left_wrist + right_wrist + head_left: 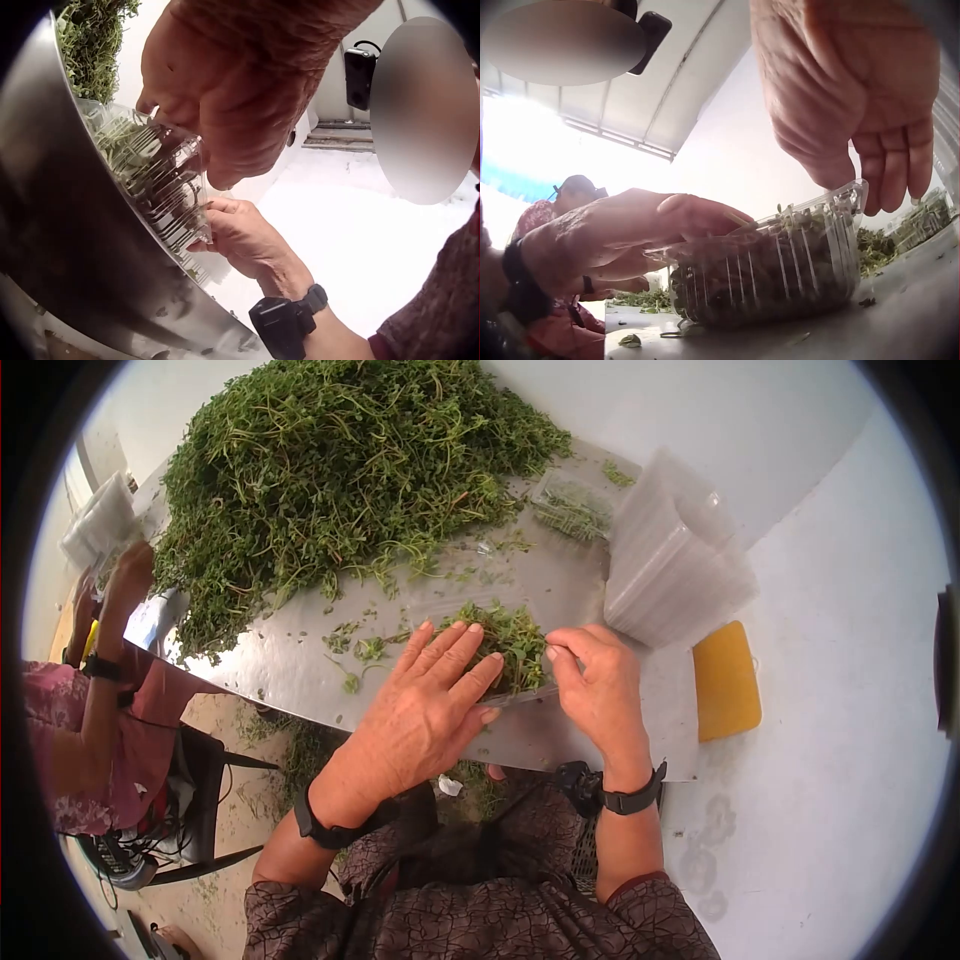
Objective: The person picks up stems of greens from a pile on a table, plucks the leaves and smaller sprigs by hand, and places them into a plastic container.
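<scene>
A clear plastic container (525, 698) (180, 180) (765, 277) full of green sprigs (520, 645) sits on the metal table close to its front edge. My left hand (415, 710) (232, 90) (622, 236) lies over the left part of the container, its fingers extended and pressing on the greens. At the right end, my right hand (603, 690) (247, 236) (855, 105) pinches the container's rim between thumb and index finger. In the right wrist view its other fingers hang outside the container wall.
A large heap of greens (340, 470) covers the back left of the table (300, 670). Back right are a filled container (572, 505) and stacked clear containers (670, 560). A yellow panel (727, 680) stands beyond the right edge. Another person (95, 730) works at the left.
</scene>
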A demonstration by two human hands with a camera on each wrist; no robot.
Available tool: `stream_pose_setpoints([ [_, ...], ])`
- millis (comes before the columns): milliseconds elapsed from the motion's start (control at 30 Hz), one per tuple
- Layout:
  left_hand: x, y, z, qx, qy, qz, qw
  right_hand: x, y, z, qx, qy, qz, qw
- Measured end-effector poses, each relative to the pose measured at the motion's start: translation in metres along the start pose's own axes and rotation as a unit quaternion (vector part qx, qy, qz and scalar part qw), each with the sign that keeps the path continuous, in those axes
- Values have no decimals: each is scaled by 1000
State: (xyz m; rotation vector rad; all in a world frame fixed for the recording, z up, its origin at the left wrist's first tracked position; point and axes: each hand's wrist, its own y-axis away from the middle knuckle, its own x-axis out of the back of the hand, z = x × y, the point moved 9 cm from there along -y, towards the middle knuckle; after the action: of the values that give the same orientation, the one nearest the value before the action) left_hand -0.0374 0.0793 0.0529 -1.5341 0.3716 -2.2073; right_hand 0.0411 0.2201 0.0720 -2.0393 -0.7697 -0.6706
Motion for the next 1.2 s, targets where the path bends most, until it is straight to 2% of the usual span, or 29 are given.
stream_pose_setpoints([
  [200,4,-1,-2,1,8,7,1000,2,-2,3,-8,-2,24,1000],
  [533,-3,-13,15,-35,-35,-6,999,-4,-4,-2,-14,74,-9,997],
  [700,-14,-14,9,-27,-30,-17,999,-8,-5,1,-25,106,-31,994],
  [800,-16,-15,9,-28,-37,-20,999,-3,-4,3,-18,68,4,998],
  [1000,-16,-16,10,-31,-25,-5,999,-1,-2,10,-86,-51,19,995],
  [1067,-14,-16,10,-32,-23,-1,999,3,-2,10,-109,-169,47,978],
  [1200,-15,-16,10,-29,-17,-5,999,12,-5,7,-99,-208,73,970],
])
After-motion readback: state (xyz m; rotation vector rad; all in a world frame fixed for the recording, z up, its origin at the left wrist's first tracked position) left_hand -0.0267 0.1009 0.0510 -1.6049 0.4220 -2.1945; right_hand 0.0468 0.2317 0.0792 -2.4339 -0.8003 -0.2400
